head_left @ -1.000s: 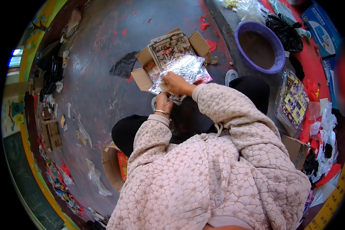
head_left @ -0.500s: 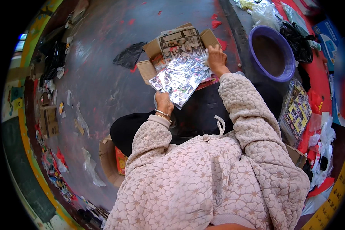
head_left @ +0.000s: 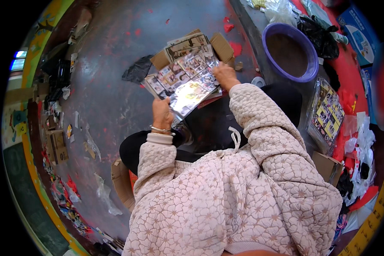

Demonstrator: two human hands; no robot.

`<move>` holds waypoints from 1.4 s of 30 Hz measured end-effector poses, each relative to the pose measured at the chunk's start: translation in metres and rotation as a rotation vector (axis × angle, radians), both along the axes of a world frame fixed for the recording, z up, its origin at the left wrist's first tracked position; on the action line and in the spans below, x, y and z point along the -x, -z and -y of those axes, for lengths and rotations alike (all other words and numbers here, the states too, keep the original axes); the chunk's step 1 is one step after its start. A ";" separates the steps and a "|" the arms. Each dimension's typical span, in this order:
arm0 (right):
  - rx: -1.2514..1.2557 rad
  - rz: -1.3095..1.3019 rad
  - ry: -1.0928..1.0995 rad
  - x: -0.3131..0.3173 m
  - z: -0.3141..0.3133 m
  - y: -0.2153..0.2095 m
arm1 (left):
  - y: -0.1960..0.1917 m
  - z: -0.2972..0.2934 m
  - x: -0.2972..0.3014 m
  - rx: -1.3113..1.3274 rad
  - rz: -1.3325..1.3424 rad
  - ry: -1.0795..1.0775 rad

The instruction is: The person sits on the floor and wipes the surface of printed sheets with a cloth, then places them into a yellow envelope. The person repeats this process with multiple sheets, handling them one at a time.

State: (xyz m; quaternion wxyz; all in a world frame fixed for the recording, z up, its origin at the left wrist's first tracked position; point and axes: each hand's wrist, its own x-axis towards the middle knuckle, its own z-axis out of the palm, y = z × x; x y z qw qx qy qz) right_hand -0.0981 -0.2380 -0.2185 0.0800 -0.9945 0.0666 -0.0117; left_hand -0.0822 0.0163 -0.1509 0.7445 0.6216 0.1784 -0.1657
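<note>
A glossy sheet (head_left: 185, 83) printed with rows of small pictures lies tilted in front of me, with bright glare on its lower part; I cannot tell whether it is one sheet or a stack. My left hand (head_left: 162, 112) is closed on its lower left edge, a bracelet at the wrist. At the sheet's upper right edge, my right hand (head_left: 225, 76) grips with fingertips partly hidden. Beneath and behind it stands an open cardboard box (head_left: 222, 48), flaps spread, holding more printed sheets (head_left: 194, 41). The box's near side is mostly covered.
A purple basin (head_left: 312, 64) of dark contents stands at the right, beside a black plastic bag (head_left: 322, 38). Wrapped printed sheets (head_left: 326, 113) lie at my right. Black plastic (head_left: 137, 69) lies left of the box. Another carton (head_left: 121, 181) sits by my left knee; litter lines the left wall.
Both hands have moved left, and the left hand has risen slightly. The glossy sheet, earlier fanned and shiny over the box, now lies flatter and wider, covering more of the box's left side.
</note>
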 end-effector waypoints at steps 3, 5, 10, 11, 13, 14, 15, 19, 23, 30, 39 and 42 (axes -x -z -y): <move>0.134 -0.083 0.272 0.000 0.030 0.011 | -0.077 -0.016 -0.015 0.217 0.270 0.034; -0.135 -0.067 0.434 -0.004 0.031 -0.011 | -0.116 -0.039 -0.023 0.264 0.358 0.014; -0.718 0.155 0.637 -0.037 0.046 -0.073 | -0.149 -0.052 -0.047 0.451 0.439 -0.039; -0.792 0.194 0.549 -0.045 0.055 -0.084 | -0.148 -0.046 -0.053 0.485 0.438 -0.033; -1.128 0.243 0.402 -0.056 0.062 -0.109 | -0.132 -0.039 -0.065 0.544 0.429 -0.026; -1.425 0.226 0.365 -0.053 0.069 -0.127 | -0.124 -0.035 -0.073 0.570 0.421 -0.021; -1.731 0.176 0.312 -0.041 0.055 -0.174 | -0.113 -0.043 -0.077 0.601 0.408 -0.053; -1.984 0.757 0.137 -0.002 0.066 -0.246 | -0.114 -0.025 -0.080 0.543 0.389 -0.059; -1.727 0.852 0.052 0.011 0.000 -0.293 | -0.108 -0.016 -0.078 0.600 0.305 0.068; -0.332 0.889 -0.520 -0.044 -0.091 -0.200 | -0.087 0.027 -0.059 0.804 0.119 0.234; -0.532 0.515 0.437 -0.079 0.048 -0.193 | -0.122 -0.006 -0.075 0.628 0.288 0.271; -0.843 0.480 0.420 -0.057 0.102 -0.202 | -0.129 -0.021 -0.083 0.577 0.317 0.294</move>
